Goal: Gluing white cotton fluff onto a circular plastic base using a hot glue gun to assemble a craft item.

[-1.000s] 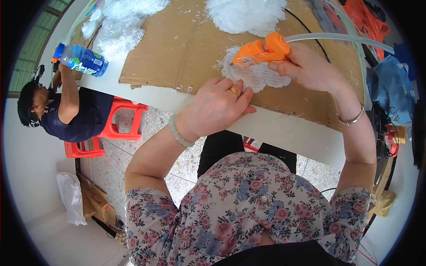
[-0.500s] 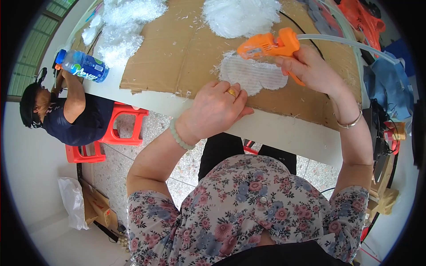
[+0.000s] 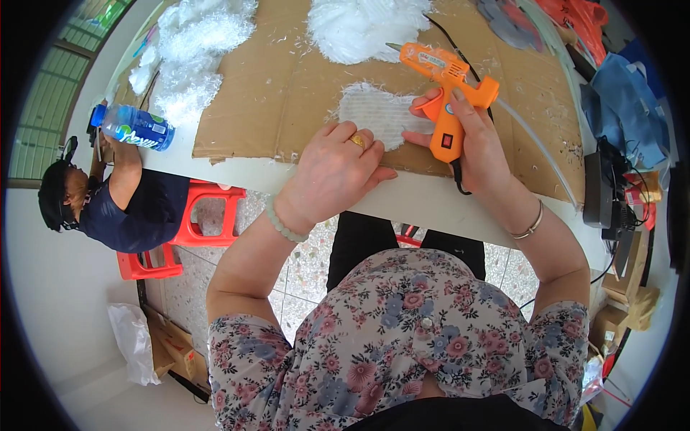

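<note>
The right hand has its grip closed round the handle of an orange glue gun, nozzle pointing up and to the left, a finger at the trigger. The left hand lies flat, fingers together, grip holding nothing, its fingertips on the near edge of a white fibre patch. The patch lies on a cardboard sheet between the two hands, just under the gun.

The cardboard covers most of a white bench; loose white fibre is heaped at its far edge and more fluff to the left. A blue bottle lies at the bench's left corner. A person in dark blue sits at the left on a red stool over a speckled floor.

The gun's cord runs behind the wrist and out of sight. Blue cloth and dark clutter at the right bend into the rim and are hard to make out. The bench's underside is hidden by the floral blouse.
</note>
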Tool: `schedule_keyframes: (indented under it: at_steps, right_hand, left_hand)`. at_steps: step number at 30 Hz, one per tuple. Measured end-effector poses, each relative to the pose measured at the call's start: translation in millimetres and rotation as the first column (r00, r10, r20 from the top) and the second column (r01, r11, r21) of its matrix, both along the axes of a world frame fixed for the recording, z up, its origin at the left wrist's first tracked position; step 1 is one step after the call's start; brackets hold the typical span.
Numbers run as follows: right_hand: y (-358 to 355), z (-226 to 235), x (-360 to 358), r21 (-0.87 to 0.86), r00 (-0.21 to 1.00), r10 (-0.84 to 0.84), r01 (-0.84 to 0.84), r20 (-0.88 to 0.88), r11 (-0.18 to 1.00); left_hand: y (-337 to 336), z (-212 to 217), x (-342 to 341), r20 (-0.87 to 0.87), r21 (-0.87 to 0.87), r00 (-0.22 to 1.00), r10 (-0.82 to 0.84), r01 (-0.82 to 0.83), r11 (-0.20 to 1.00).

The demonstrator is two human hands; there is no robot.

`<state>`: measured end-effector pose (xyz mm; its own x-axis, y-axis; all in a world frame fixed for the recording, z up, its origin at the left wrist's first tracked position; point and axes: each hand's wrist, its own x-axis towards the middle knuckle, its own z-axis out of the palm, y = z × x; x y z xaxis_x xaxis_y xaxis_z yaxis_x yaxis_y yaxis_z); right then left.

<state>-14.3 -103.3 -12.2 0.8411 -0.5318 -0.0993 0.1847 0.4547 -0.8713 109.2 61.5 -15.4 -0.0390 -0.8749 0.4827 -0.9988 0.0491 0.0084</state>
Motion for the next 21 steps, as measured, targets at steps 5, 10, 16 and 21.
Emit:
schedule_keyframes:
  at_steps: [5, 10, 16, 21]
  right_hand:
    - [-0.3, -7.4, 0.7, 0.033, 1.0, -0.003, 0.003, 0.01, 0.999]
    - [-1.7, -8.6, 3.5, 0.031, 1.0, 0.005, -0.005, 0.011, 0.999]
    - [-3.1, -9.8, 4.3, 0.036, 0.999, 0.021, -0.022, 0.039, 0.999]
    - [-5.3, -13.2, 4.8, 0.053, 0.999, 0.034, -0.035, 0.029, 0.998]
  left_hand:
    - [1.0, -0.9, 8.4, -0.215, -0.017, 0.976, -0.026, 0.023, 1.0]
    - [-8.5, 7.8, 50.8, -0.702, -0.024, 0.693, 0.163, -0.251, 0.968]
    - [-39.1, 6.0, 91.5, -0.677, 0.315, 0.589, 0.441, -0.31, 0.897]
    - [-53.3, 5.3, 96.7, -0.633, 0.418, 0.613, 0.473, -0.244, 0.875]
